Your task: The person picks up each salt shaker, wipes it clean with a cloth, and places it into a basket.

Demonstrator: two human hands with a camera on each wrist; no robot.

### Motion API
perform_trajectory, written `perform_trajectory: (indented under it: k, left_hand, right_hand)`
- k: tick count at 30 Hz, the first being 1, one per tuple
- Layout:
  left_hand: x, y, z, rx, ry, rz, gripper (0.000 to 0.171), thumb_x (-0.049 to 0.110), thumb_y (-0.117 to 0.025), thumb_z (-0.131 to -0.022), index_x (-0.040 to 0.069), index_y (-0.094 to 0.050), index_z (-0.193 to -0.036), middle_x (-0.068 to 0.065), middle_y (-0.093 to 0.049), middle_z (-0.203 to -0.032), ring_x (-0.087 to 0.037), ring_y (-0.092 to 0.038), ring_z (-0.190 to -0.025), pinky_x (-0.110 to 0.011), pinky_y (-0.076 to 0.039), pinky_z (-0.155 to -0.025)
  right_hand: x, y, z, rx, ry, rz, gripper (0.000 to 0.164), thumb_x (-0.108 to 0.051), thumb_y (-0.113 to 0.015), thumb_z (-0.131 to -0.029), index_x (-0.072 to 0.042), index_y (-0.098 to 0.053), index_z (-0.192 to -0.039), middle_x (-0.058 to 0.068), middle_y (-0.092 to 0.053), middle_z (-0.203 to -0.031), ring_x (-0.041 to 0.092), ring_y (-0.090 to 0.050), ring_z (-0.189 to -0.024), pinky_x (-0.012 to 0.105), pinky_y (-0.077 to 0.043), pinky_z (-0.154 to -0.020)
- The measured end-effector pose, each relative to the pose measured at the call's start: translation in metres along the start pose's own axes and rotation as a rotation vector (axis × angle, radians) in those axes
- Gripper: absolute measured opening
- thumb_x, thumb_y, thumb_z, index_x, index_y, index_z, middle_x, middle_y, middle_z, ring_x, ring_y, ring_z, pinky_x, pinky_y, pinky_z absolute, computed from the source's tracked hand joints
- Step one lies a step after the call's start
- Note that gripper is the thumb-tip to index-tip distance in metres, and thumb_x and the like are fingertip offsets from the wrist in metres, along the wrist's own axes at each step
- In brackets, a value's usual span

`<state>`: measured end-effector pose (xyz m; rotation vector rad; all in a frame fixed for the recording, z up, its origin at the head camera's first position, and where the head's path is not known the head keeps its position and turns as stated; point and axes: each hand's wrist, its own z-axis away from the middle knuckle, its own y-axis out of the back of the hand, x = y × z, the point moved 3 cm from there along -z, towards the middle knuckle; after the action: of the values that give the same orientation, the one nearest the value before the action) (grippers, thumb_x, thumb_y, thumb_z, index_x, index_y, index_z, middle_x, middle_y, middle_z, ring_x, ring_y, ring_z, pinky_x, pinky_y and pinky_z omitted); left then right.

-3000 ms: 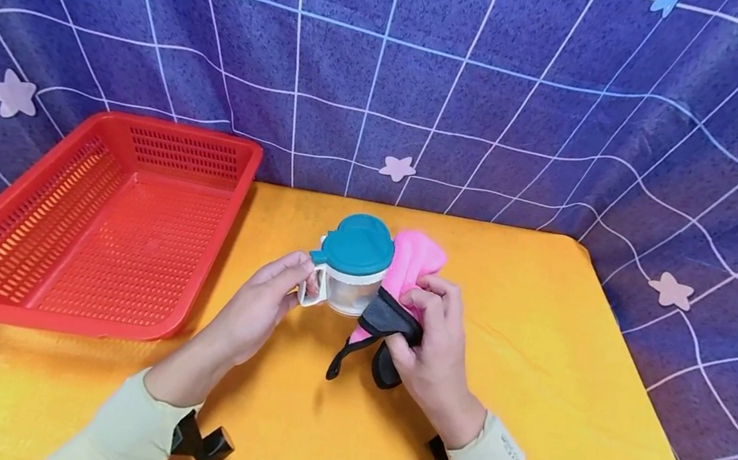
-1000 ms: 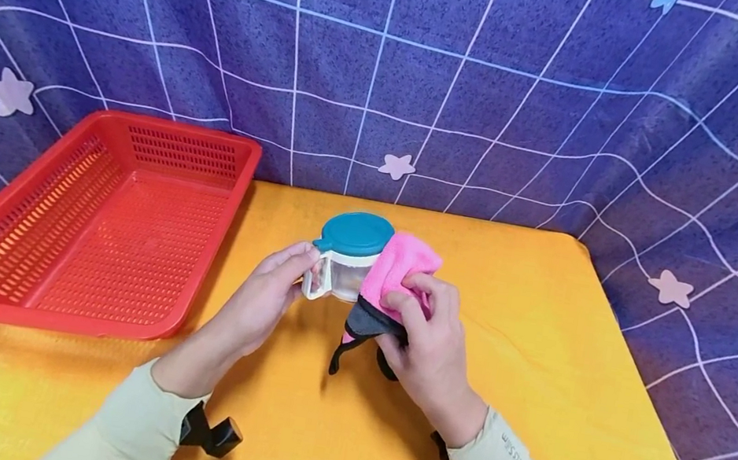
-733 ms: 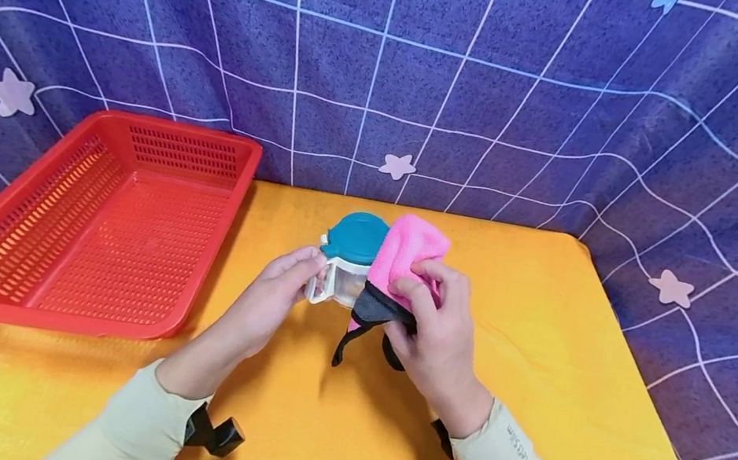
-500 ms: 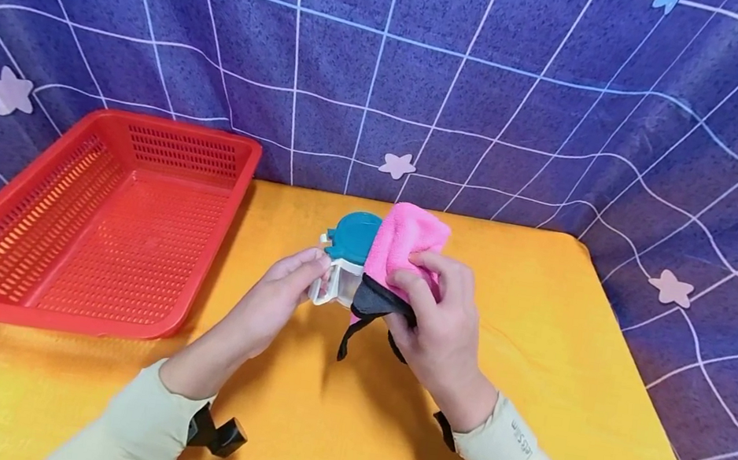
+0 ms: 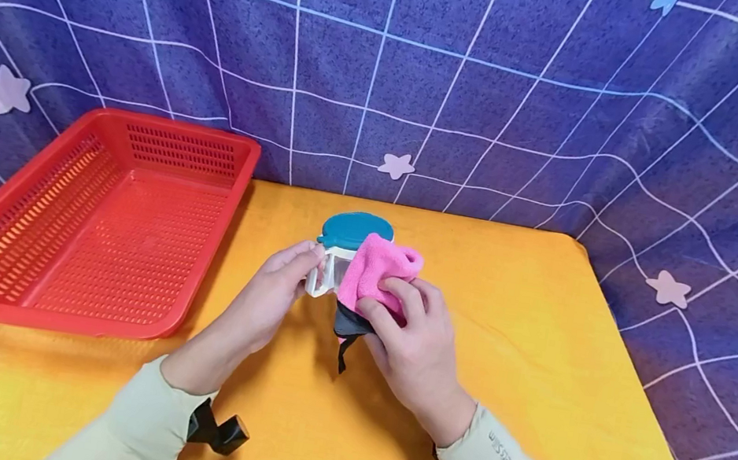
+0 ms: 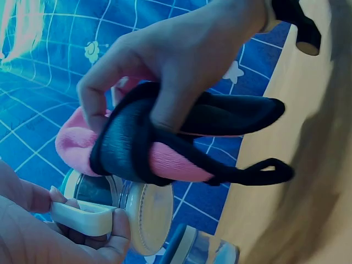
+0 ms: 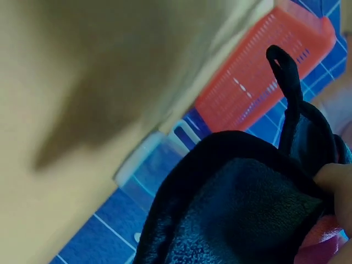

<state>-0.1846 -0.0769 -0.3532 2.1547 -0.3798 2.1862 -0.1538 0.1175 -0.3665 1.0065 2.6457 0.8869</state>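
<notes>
My left hand pinches the white handle of a clear seasoning jar with a teal lid. The jar is held up and tilted, its base showing in the left wrist view. In my right hand is a pink cloth with a dark grey, black-edged back and a hanging loop. Fingers and thumb grip the folded cloth, which lies against the jar's right side and front in the head view, hiding much of its body.
A red plastic basket stands at the left on the yellow-covered table. Another teal-lidded clear container shows low in the left wrist view; I cannot make it out in the head view. A blue patterned curtain hangs behind.
The cloth goes up and down along the jar's right side, and over the last half second has moved down and left. The jar's lid has tipped, showing flatter. Both grips stay.
</notes>
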Motion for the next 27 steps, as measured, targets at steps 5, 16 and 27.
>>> perform_trajectory:
  k: [5, 16, 27]
  left_hand:
    - [0.000, 0.002, 0.000, -0.012, 0.009, -0.008, 0.029, 0.022, -0.036, -0.113, 0.001, -0.054, -0.104, -0.008, -0.052, -0.103, -0.021, -0.050, -0.101, -0.032, -0.041, -0.094]
    - [0.000, -0.001, 0.001, -0.035, 0.007, -0.076, 0.031, 0.023, -0.035, -0.112, 0.000, -0.053, -0.104, -0.010, -0.054, -0.104, -0.024, -0.052, -0.103, -0.036, -0.040, -0.095]
    - [-0.001, -0.002, 0.003, -0.059, 0.047, -0.102, 0.044, 0.023, -0.036, -0.112, -0.010, -0.051, -0.136, -0.016, -0.058, -0.119, -0.027, -0.050, -0.121, -0.042, -0.032, -0.110]
  right_hand:
    - [-0.002, -0.005, 0.005, -0.005, -0.009, -0.007, 0.022, -0.014, -0.077, -0.088, -0.014, -0.069, -0.108, 0.016, -0.061, -0.120, 0.043, -0.056, -0.106, 0.052, -0.052, -0.089]
    - [0.005, 0.001, -0.012, 0.107, -0.019, -0.029, 0.011, -0.015, -0.071, -0.094, -0.012, -0.072, -0.104, 0.019, -0.062, -0.117, 0.046, -0.056, -0.107, 0.053, -0.052, -0.091]
    - [0.009, 0.012, -0.030, 0.128, 0.013, -0.024, 0.017, -0.014, -0.077, -0.089, -0.014, -0.074, -0.106, 0.017, -0.063, -0.117, 0.046, -0.056, -0.107, 0.053, -0.050, -0.092]
